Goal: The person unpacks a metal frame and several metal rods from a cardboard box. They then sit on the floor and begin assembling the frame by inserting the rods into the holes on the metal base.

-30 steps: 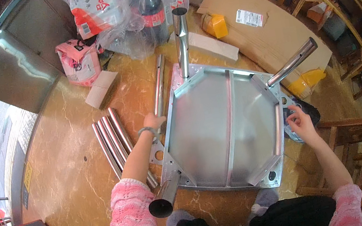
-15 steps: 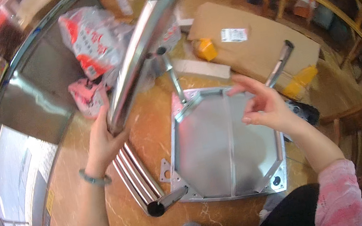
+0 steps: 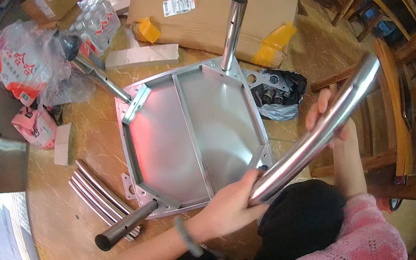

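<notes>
A shiny, slightly curved steel tube slants across my lap, its far end up to the right. My left hand is wrapped round its lower end, and my right hand grips it farther up, palm partly hidden behind it. Below lies a square metal frame with a sheet panel and a centre rib. Steel legs stand at three of its corners: a far right leg, a far left leg and a near left leg. The tube passes close to the near right corner.
Several loose tubes lie left of the frame, and a black bag of metal plates sits right. Beyond are a flat cardboard box, a white strip, plastic bags and bottles. Wooden furniture borders the right.
The tube has come down from upright at the left to a slant over my lap at the right. My right hand, free before, now grips it. The view has shifted.
</notes>
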The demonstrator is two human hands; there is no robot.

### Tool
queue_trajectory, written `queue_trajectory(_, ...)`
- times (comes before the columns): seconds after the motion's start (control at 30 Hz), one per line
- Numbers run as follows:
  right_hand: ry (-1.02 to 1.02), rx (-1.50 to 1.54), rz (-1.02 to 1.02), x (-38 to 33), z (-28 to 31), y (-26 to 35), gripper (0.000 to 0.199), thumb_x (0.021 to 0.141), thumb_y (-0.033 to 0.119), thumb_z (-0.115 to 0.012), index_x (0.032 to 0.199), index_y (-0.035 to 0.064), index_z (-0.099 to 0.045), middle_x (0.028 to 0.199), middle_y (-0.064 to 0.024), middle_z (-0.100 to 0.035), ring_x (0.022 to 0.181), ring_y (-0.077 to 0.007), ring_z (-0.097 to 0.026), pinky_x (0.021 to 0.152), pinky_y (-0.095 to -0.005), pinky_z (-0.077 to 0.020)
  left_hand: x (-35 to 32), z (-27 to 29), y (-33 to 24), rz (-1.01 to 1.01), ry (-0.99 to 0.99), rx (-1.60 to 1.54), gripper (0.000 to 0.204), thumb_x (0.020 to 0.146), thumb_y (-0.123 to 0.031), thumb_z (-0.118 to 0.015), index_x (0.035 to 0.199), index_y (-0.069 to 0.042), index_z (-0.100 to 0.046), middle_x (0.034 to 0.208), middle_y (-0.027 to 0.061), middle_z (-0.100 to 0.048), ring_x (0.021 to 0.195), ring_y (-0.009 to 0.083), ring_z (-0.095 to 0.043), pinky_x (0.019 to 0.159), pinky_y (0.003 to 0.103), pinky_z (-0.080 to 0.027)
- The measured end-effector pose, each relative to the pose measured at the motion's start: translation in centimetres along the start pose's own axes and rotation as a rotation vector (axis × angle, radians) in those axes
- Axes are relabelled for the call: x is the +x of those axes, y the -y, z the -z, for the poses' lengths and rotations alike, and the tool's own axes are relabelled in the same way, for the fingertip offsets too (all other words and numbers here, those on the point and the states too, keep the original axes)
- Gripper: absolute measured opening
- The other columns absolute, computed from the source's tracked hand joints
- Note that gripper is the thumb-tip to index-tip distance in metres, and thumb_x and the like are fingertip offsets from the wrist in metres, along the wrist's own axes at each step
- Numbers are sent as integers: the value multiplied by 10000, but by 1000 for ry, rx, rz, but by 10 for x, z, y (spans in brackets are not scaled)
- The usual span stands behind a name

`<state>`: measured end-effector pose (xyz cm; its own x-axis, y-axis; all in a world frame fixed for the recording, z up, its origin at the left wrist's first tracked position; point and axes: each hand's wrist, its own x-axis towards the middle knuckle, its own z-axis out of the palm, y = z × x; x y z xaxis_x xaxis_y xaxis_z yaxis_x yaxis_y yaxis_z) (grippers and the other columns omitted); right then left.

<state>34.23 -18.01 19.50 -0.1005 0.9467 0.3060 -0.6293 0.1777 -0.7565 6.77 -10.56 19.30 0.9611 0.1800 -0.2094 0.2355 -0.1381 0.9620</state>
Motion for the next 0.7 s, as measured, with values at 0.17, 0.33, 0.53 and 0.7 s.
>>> queue_trajectory(0.17,-670,-425,-133,-78,-3,-10,502,702,161,-729,1088,49,-429,1044,-243,-567,566,-112,-591,430,-180,-468,71,-33,79,56,81,130,530,747,-226,-668,1166,-33,-408,1001,204,-568,908,329,-582,790,394,-461)
queue_trajectory(0.33,-991,-763,-260,-122,-14,-8,440,741,103,-667,1110,43,-434,1056,-195,-578,657,-118,-576,519,-212,-487,88,-38,161,68,-199,191,470,681,-137,-705,1090,-32,-498,1055,158,-558,997,290,-541,871,364,-444)
queue_trajectory(0.53,-963,-933,-482,-137,-20,-33,403,759,16,-622,1112,48,-430,1078,-150,-578,759,-137,-592,591,-229,-512,96,-67,200,81,-134,230,500,621,-80,-720,1069,-31,-503,1046,143,-533,960,294,-549,854,368,-443)
queue_trajectory(0.7,-1005,-828,-505,-141,-20,-56,403,725,-14,-656,1060,39,-437,1078,-138,-566,816,-159,-585,689,-269,-510,87,-101,206,60,-261,220,612,605,-83,-723,1147,-40,-442,1079,146,-492,1014,318,-494,879,380,-414)
